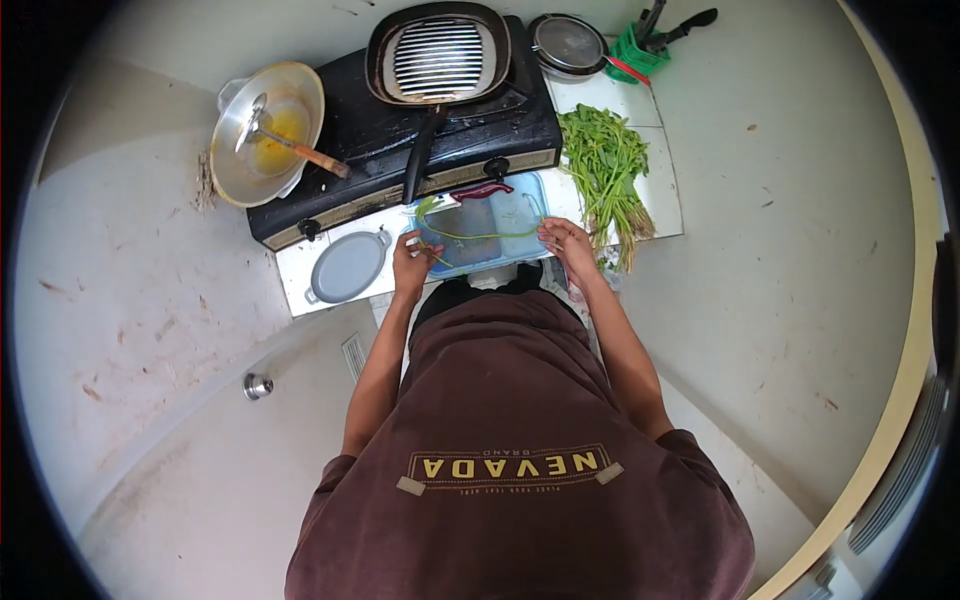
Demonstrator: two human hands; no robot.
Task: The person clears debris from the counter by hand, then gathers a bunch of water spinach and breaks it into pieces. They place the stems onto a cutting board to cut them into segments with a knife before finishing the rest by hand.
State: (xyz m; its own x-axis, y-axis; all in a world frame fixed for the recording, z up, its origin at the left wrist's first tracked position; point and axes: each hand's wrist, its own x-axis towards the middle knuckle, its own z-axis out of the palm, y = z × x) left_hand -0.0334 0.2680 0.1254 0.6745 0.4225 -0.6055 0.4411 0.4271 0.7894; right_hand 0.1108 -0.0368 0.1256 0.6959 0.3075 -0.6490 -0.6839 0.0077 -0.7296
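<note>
A long, thin green vegetable stem (pixel 470 237) stretches in a curve between my two hands, above a blue tray (pixel 465 268). My left hand (pixel 413 262) pinches the stem near the tray's left side, where some leaf shows. At the tray's right edge, my right hand (pixel 566 245) has its fingers closed on the other end. Along the back of the tray lies a knife with a dark red handle (pixel 482 191). To the right of my right hand, a heap of leafy greens (pixel 605 160) rests on the white tiles, roots toward me.
A black stove (pixel 350 150) stands behind the tray, carrying a grill pan (pixel 437 55) whose handle points toward me. At left sits a wok (pixel 232 180) with a ladle (pixel 300 150). Near them are a grey oval plate (pixel 347 268), a strainer (pixel 568 42) and a green knife basket (pixel 636 58).
</note>
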